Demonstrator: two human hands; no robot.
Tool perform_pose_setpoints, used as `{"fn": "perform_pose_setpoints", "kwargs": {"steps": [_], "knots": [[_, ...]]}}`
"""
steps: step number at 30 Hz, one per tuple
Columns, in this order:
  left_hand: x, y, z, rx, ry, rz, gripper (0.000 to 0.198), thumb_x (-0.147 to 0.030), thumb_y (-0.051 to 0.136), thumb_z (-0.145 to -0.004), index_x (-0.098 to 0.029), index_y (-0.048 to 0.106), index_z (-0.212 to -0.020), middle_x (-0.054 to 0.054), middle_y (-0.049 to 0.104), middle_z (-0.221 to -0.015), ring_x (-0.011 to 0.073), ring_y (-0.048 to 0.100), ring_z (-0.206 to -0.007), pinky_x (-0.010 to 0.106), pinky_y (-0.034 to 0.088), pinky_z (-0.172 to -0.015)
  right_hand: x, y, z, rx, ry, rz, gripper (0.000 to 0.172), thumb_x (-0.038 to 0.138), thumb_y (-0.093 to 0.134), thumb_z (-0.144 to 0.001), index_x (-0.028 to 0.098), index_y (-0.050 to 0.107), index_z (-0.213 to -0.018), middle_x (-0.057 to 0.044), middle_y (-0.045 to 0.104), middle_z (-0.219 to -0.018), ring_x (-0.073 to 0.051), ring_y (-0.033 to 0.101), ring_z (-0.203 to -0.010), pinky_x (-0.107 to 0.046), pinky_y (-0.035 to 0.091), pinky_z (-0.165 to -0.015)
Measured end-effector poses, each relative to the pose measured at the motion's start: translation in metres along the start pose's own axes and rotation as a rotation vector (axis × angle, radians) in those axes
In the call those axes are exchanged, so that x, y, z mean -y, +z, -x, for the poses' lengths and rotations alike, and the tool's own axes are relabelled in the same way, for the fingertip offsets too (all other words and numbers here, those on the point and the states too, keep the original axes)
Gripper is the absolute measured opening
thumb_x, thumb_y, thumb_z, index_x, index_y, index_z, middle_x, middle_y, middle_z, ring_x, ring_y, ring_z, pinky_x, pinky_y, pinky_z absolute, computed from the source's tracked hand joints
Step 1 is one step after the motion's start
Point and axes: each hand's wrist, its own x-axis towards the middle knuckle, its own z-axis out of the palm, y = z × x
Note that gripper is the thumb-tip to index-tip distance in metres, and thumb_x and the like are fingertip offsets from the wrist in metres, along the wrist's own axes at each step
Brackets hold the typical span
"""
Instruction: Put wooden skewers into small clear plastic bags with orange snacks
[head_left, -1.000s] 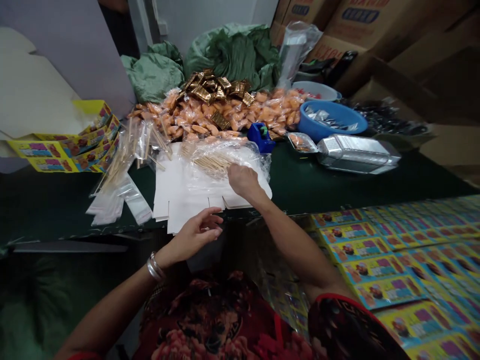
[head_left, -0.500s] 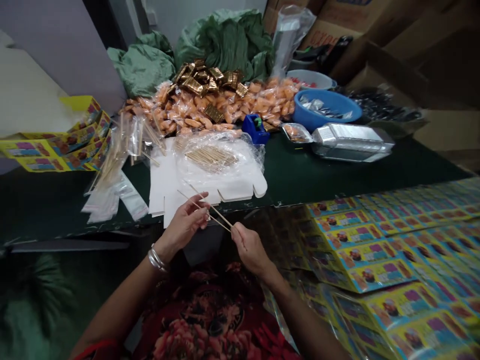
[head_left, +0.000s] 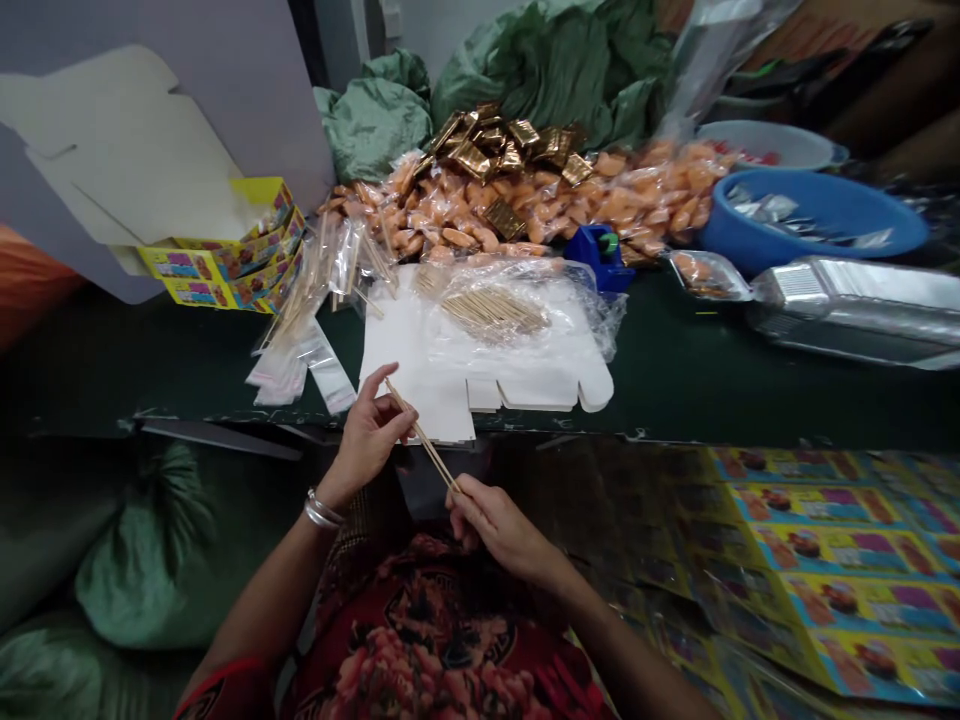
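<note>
Fingers of my left hand (head_left: pixel 367 440) pinch thin sticks (head_left: pixel 431 450) near the top, and my right hand (head_left: pixel 501 522) grips their lower ends, by the table's (head_left: pixel 675 395) edge. Red letters (head_left: pixel 810 38) on the brown box (head_left: pixel 832 14) and print (head_left: pixel 844 502) on the yellow packs (head_left: pixel 832 545) blur past reading.

Left panel (head_left: pixel 247 90): here it is, flat and grey-lilac, standing upright; wall or board, I can't tell from my end.
Back wall (head_left: pixel 457 20): pale grey, just a strip along the top of my view.
Table (head_left: pixel 675 380): dark green top, running right across my feed, front edge scuffed with pale marks.
Behind: rumpled green sacks (head_left: pixel 562 60), bunched against that wall.
Far right corner: brown cardboard (head_left: pixel 817 35), red print, blurred for me.
Below left: more green bags (head_left: pixel 142 570), one gathered at the neck.
Light: dim, dropping to shadow beneath the tabletop.
</note>
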Motion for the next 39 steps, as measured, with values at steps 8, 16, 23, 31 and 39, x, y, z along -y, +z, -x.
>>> {"fn": "perform_pose_setpoints", "kwargs": {"steps": [8,16,23,31,39], "knots": [[0.026,-0.025,0.017,-0.063,-0.113,0.112,0.028,-0.036,0.063,-0.08,-0.014,0.064,-0.096,0.003,0.065,-0.073,0.0101,0.056,-0.053,0.022,0.044,-0.05,0.011,0.011,-0.012,-0.058,-0.064,0.07,0.041,0.037,0.033,-0.097,0.012,0.052,-0.123,0.007,0.04,-0.053,-0.008,0.037,-0.044,-0.02,0.03,-0.046],[0.05,-0.114,0.007,-0.301,0.372,-1.107,0.021,-0.026,0.063,-0.083,-0.018,0.068,-0.102,0.012,0.065,-0.102,0.0252,0.055,-0.095,0.04,0.045,-0.086,0.025,-0.007,-0.047,-0.263,-0.203,0.218,0.044,0.03,0.038,-0.095,0.011,0.048,-0.134,0.006,0.041,-0.055,-0.009,0.038,-0.048,-0.021,0.033,-0.05],[0.062,-0.13,0.005,-0.243,0.555,-1.296,0.019,-0.021,0.045,-0.093,-0.017,0.062,-0.085,0.008,0.063,-0.087,0.0204,0.052,-0.085,0.031,0.046,-0.076,0.044,-0.011,-0.068,-0.177,-0.237,0.34,0.044,0.026,0.037,-0.093,0.011,0.051,-0.132,0.004,0.044,-0.055,-0.011,0.04,-0.048,-0.022,0.036,-0.052],[0.043,-0.144,0.02,-0.263,0.366,-1.276,0.021,-0.027,0.043,-0.095,-0.019,0.063,-0.095,0.006,0.062,-0.085,0.0162,0.057,-0.076,0.025,0.045,-0.07,0.068,-0.005,-0.109,-0.021,-0.252,0.677,0.046,0.022,0.034,-0.096,0.018,0.043,-0.141,-0.005,0.068,-0.077,-0.016,0.056,-0.059,-0.025,0.04,-0.06],[0.039,-0.155,0.032,-0.383,0.105,-1.035,0.02,-0.037,0.053,-0.088,-0.019,0.062,-0.088,0.004,0.068,-0.083,0.0163,0.064,-0.075,0.026,0.048,-0.073,0.071,0.007,-0.149,0.183,-0.195,1.053,0.046,0.02,0.034,-0.096,0.029,0.045,-0.139,-0.01,0.073,-0.093,-0.025,0.067,-0.078,-0.028,0.04,-0.061]]}}
